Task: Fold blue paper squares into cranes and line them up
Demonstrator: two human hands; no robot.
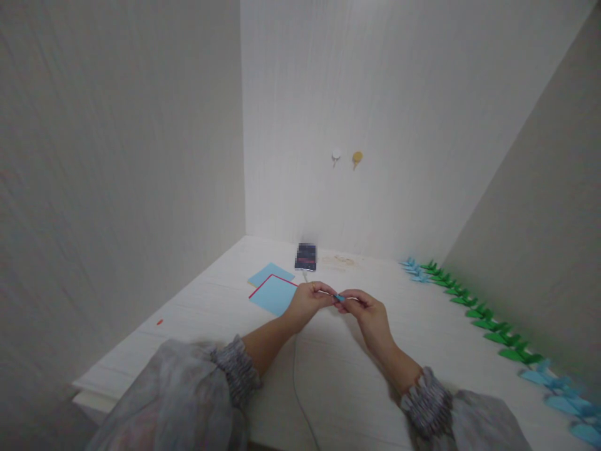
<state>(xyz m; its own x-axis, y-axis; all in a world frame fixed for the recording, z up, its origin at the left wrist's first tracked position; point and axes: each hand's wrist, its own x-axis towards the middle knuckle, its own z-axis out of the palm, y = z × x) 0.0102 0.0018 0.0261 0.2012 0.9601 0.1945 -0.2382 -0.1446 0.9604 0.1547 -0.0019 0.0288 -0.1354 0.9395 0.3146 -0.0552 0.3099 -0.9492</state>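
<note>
A small folded piece of blue paper [339, 298] is pinched between my two hands above the middle of the table. My left hand [307, 304] grips its left end with thumb and fingers closed. On the other end, my right hand [369, 311] is closed in a pinch. Fingertips cover most of the paper, so its shape is hard to make out. Just left of my left hand lie blue paper squares [273, 295], one edged with red, and another blue sheet [271, 274] behind them.
A phone [306, 257] leans near the back wall, its cable [300, 388] running toward me. Along the right wall stand rows of folded green paper figures [479, 311] and blue ones [570, 402]. An orange scrap [160, 322] lies at left. Two hooks [357, 158] hang on the wall.
</note>
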